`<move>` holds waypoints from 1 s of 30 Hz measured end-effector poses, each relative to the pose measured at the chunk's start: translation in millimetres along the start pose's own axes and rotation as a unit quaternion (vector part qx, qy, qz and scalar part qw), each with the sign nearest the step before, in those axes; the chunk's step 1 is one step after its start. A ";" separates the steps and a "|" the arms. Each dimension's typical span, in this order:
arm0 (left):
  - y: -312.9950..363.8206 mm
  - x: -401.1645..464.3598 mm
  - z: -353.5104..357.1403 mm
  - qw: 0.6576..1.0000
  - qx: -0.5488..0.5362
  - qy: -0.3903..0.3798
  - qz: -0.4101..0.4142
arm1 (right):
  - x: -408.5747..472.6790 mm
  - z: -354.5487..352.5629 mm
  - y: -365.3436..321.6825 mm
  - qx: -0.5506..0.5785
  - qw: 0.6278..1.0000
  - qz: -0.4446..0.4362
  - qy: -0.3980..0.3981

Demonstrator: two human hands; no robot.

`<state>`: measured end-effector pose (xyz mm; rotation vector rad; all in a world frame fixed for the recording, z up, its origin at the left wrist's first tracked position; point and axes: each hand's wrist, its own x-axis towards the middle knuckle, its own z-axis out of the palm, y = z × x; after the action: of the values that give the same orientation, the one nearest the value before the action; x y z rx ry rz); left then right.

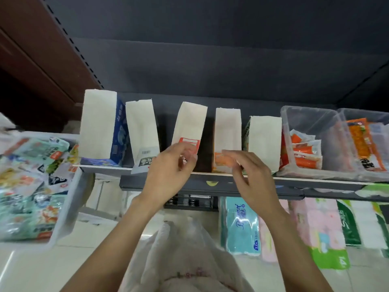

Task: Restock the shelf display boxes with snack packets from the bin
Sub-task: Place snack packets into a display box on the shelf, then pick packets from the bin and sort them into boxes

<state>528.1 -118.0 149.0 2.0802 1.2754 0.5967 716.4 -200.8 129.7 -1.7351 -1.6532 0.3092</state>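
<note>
Left hand: fingers pinch a small red packet, mostly hidden, at the red display box.
Right hand: fingers apart, loosely curled, empty, before the orange display box.
Bin: left, cut off, packets blurred.
Shelf: carries the boxes.

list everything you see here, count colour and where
display boxes: five, pale flaps with blue, grey, red, orange and green fronts, in a row on the shelf
shelf: one, dark with a pale edge strip, across the middle
clear tubs: two, holding orange-red packets, right on shelf
bin: one, pale, full of mixed snack packets, far left
tissue packs: several, teal, pink, green, below the shelf
plastic bag: one, whitish, bottom centre
left hand: pinches a small packet at the red box
right hand: fingers on the orange box front
</note>
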 end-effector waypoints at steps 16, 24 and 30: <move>-277.8 -142.5 -180.3 0.930 0.062 0.126 -0.341 | 45.8 217.3 -194.3 0.080 0.919 -0.124 -0.366; -390.3 -142.2 -238.4 0.906 0.042 0.153 -0.391 | 81.3 385.8 -269.4 0.022 0.919 -0.027 -0.392; -441.6 -111.8 -253.5 0.920 0.054 0.116 -0.370 | 120.7 464.0 -287.1 -0.068 0.927 0.040 -0.367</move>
<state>39.9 0.8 10.0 1.4468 2.1117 0.4272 227.5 43.1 11.8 -1.9203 -2.1534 1.0035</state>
